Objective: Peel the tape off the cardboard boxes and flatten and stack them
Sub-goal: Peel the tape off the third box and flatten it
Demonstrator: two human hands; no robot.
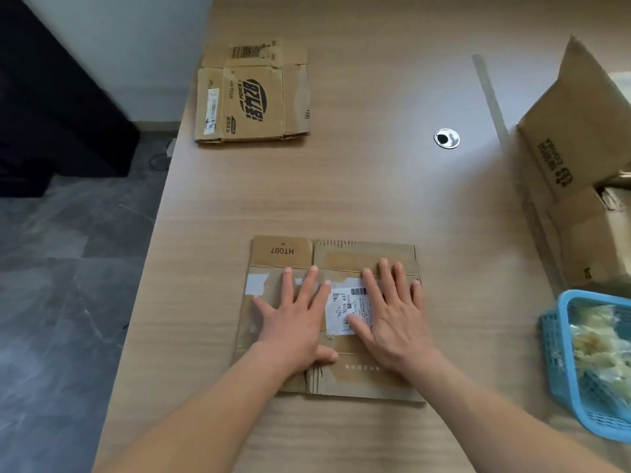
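Note:
A flattened brown cardboard box point(341, 256) marked HT007, with a white shipping label point(345, 310), lies on the wooden table near me. My left hand point(293, 319) presses flat on its left half, fingers spread. My right hand point(392, 315) presses flat on its right half, its thumb across the label. A stack of flattened boxes point(252, 97) with black print lies at the far left of the table. Unflattened cardboard boxes point(577, 158) stand at the right edge, one with a raised flap.
A blue plastic basket point(560, 349) holding crumpled tape sits at the near right. A round metal cable grommet point(446, 138) is set in the table point(375, 186) at mid right. The table's left edge drops to a grey tiled floor point(68, 268).

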